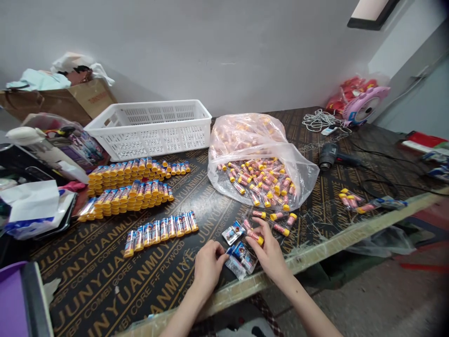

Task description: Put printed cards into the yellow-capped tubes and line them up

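Note:
My right hand (268,248) has its fingers closed round a red tube with a yellow cap (255,235). To its left, my left hand (209,262) is pinched at the edge of some small blue printed sleeves (242,255); what its fingertips hold is too small to make out. Another blue sleeve (233,232) lies flat just above. Loose red tubes (281,229) rest beyond my right hand, in front of an open clear bag (305,180) full of such tubes. On the left, blue-wrapped tubes (164,229) form a row, with stacked ones (135,196) behind.
A white basket (157,135) stands by the wall. On the right lie a heat gun (329,157), a coiled white cable (320,120), a pink fan (365,106) and several tubes (351,200). A purple object (16,299) is at the lower left.

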`<act>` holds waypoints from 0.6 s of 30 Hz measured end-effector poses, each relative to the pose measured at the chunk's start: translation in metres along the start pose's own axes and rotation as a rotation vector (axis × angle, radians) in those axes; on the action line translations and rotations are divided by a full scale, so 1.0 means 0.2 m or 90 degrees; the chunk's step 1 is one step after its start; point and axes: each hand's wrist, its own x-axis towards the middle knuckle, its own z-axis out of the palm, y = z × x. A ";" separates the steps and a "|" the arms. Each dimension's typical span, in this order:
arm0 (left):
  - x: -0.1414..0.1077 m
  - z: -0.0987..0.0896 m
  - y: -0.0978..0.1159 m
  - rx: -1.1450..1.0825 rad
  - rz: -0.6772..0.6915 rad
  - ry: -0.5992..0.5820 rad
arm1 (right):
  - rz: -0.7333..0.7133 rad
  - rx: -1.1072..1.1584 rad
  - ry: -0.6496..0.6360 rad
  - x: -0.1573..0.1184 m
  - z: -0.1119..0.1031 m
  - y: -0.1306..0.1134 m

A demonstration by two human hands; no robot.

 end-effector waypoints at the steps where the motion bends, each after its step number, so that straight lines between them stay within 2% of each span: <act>1: 0.00 -0.01 0.00 -0.055 -0.008 0.002 | 0.018 0.031 0.020 -0.01 0.00 0.00; 5: 0.00 -0.05 -0.01 -0.391 -0.127 -0.010 | 0.052 0.156 0.086 -0.01 0.00 0.00; 8: 0.00 -0.10 -0.01 -0.572 -0.213 0.005 | 0.029 0.228 0.098 -0.01 0.01 -0.04; 13: 0.02 -0.18 -0.01 -0.741 -0.284 0.058 | -0.015 0.270 0.024 -0.05 0.04 -0.15; 18: 0.03 -0.22 -0.03 -0.838 -0.336 0.119 | -0.026 0.245 0.003 -0.11 0.10 -0.17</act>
